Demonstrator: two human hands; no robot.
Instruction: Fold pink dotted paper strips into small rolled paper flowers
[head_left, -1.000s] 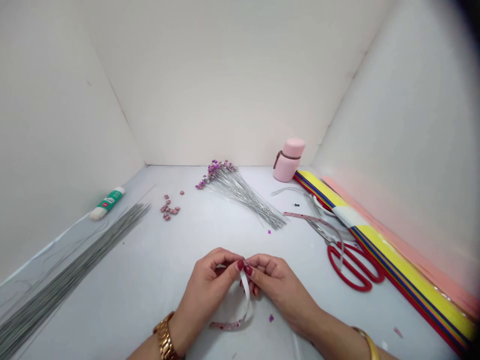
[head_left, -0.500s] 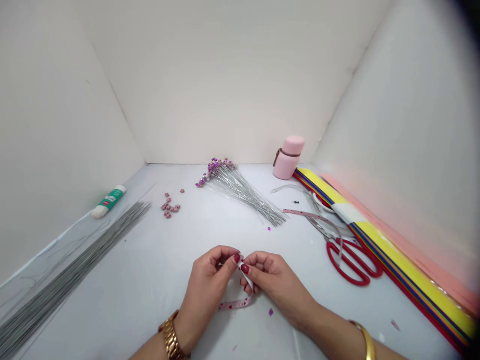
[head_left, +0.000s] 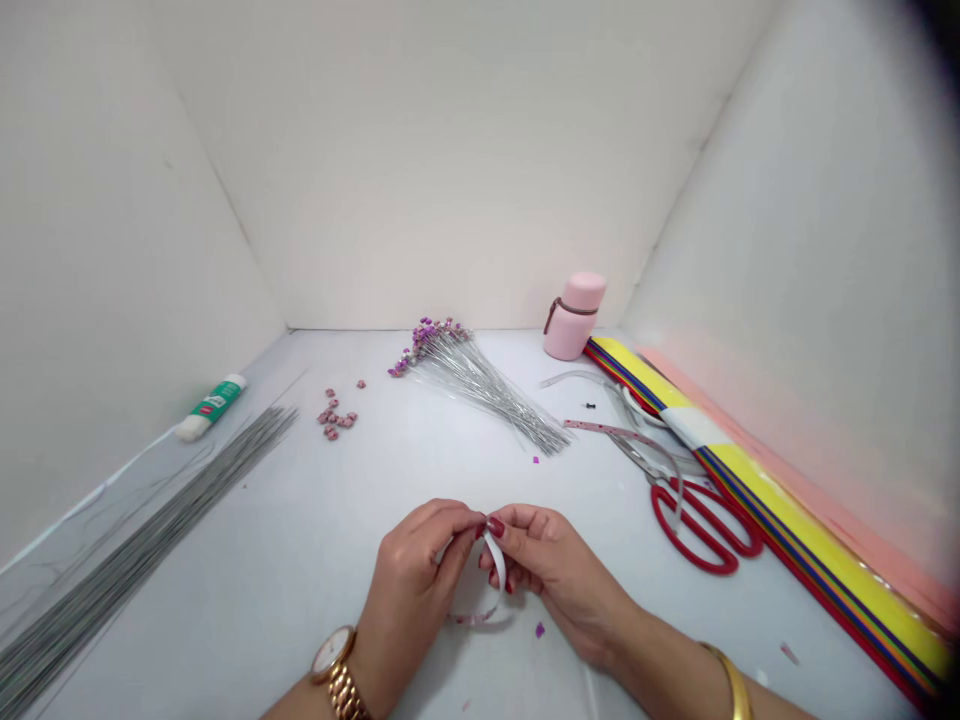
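Observation:
Near the front middle of the table, my left hand (head_left: 424, 560) and my right hand (head_left: 544, 565) meet fingertip to fingertip. Both pinch one narrow paper strip (head_left: 498, 575), white on one side and pink with small red marks on the other. Its free part curves down below the fingers and back under my left hand. What the strip's end forms between the fingertips is hidden. Small pink folded paper pieces (head_left: 334, 420) lie beyond my left hand. A bundle of silvery wires with purple tips (head_left: 487, 380) lies farther back.
Grey wires (head_left: 165, 530) and a glue stick (head_left: 211, 407) lie on the left. A pink bottle (head_left: 574, 318) stands at the back. Red-handled scissors (head_left: 705, 525), another patterned strip (head_left: 600, 428), a black pin (head_left: 589, 406) and coloured paper sheets (head_left: 750, 480) lie on the right.
My left hand has rolled over, so its thumbnail is turned away and the watch face shows. The strip's hanging loop has swung, showing more of its white side. My right hand has barely moved.

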